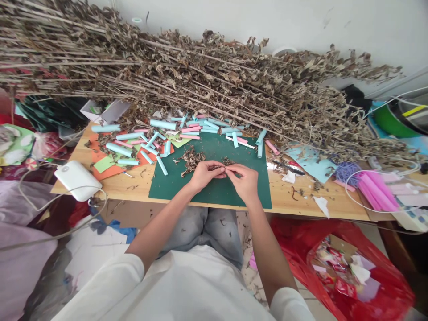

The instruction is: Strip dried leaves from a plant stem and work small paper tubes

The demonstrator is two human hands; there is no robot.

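We see a whitish wall [337, 22] behind the far edge of the tabletop [281, 196], with a few faint marks. The tabletop is of light brown wood. Below its near edge we find a pale floor [256, 285], scattered with small dark bits. The light is soft and even.

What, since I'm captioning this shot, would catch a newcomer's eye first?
A huge bundle of dried stalks sprawls across the back. Before it lie blue and pink rolls; over the green mat, the left hand and right hand meet. A red bag gapes at lower right.
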